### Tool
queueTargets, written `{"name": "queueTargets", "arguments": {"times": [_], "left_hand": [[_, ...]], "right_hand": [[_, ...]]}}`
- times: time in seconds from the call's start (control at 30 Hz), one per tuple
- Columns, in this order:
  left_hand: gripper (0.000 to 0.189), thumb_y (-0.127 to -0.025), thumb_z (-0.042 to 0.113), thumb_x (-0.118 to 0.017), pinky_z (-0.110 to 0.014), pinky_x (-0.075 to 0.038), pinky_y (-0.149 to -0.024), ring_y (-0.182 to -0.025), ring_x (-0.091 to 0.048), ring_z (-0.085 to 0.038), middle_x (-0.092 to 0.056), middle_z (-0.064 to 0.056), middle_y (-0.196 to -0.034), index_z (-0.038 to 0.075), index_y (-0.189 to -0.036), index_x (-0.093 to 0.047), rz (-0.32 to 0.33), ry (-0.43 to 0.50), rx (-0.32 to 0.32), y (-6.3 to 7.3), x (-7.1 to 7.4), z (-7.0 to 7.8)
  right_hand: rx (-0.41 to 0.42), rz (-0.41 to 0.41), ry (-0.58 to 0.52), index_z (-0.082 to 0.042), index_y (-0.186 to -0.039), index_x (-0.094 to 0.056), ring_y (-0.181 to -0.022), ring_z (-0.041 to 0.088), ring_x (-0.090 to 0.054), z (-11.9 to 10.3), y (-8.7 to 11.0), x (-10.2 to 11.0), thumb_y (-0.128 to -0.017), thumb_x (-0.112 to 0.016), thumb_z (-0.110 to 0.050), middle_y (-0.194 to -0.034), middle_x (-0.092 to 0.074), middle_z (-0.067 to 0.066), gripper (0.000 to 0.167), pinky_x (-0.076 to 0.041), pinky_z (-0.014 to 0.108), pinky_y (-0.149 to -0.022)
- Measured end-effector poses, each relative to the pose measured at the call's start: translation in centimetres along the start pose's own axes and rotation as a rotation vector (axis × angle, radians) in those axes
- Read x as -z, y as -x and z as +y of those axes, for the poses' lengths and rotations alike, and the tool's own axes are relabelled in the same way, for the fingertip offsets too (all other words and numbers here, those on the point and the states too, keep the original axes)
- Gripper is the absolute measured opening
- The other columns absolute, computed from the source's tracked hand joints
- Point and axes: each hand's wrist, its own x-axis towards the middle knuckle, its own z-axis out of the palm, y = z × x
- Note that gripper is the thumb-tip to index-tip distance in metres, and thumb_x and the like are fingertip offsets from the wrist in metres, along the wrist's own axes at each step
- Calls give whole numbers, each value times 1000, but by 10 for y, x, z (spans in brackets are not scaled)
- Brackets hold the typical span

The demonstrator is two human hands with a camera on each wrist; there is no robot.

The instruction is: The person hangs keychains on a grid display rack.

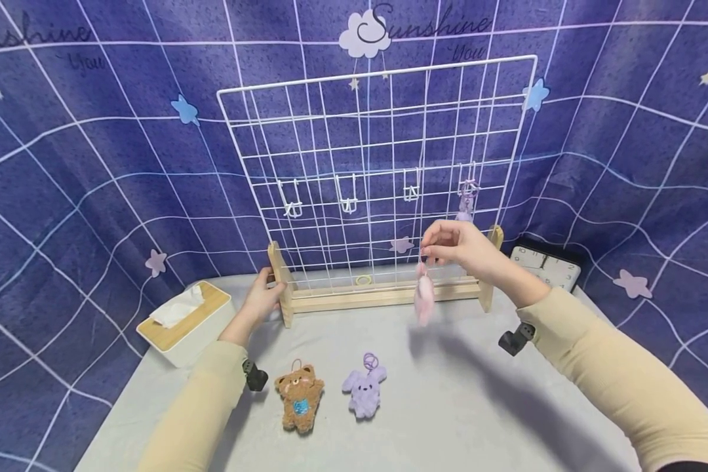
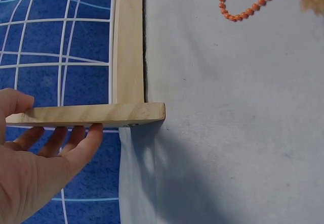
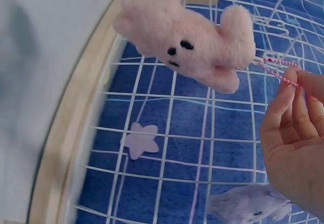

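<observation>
From the pink bead chain (image 3: 281, 70) pinched in my right hand (image 1: 463, 249) hangs a pink plush bunny (image 3: 187, 47), in front of the white wire grid rack (image 1: 377, 144). My left hand (image 1: 262, 295) grips the rack's left wooden foot (image 2: 91, 114), thumb on one side and fingers on the other. White hooks (image 1: 349, 204) line the grid, and a purple plush charm (image 1: 465, 208) hangs from the rightmost one, partly behind my right hand. On the table lie a brown plush bear (image 1: 299, 398) and a lilac plush bunny (image 1: 365, 391).
At the left stands a white tissue box (image 1: 189, 328) with a wooden lid. A square clock (image 1: 545, 262) leans by the right foot of the rack. A small yellow ring (image 1: 363, 280) shows near the wooden base bar (image 1: 383, 296). Behind everything hangs a blue curtain (image 1: 124, 131).
</observation>
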Motion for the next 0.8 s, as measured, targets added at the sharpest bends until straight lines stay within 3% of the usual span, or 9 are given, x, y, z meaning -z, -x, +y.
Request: {"name": "queueTargets", "arguments": {"times": [0.3,0.47,0.8], "left_hand": [[53,-105,6,-47,-61,-46,-104,-135,-40,-52,-30,-33,-152,-4,-151,-25,-3,-3,-4,0,1,0],[52,-105,6,-46,-62,-47,-103,-134,-41,-54,-29,-34,-152,-5,-151,-24,-9,4,-12,3,-1,2],[51,-105,4,-46,-63,-46,-104,-134,-40,-55,-29,-34,-151,-5,-150,-24,-6,35,-17,2,-2,0]], "right_hand": [[27,55,7,6,-105,-63,-80,17,-67,-17,-10,3,-95,-70,-2,-92,-71,11,14,-59,29,-72],[39,85,27,3,-105,-65,-80,16,-67,-23,-15,8,-95,-71,-5,-93,-72,12,14,-58,29,-70],[88,132,-37,2,-102,-67,-79,18,-66,-38,-31,13,-94,-72,-3,-95,-71,15,10,-57,27,-70]]}}
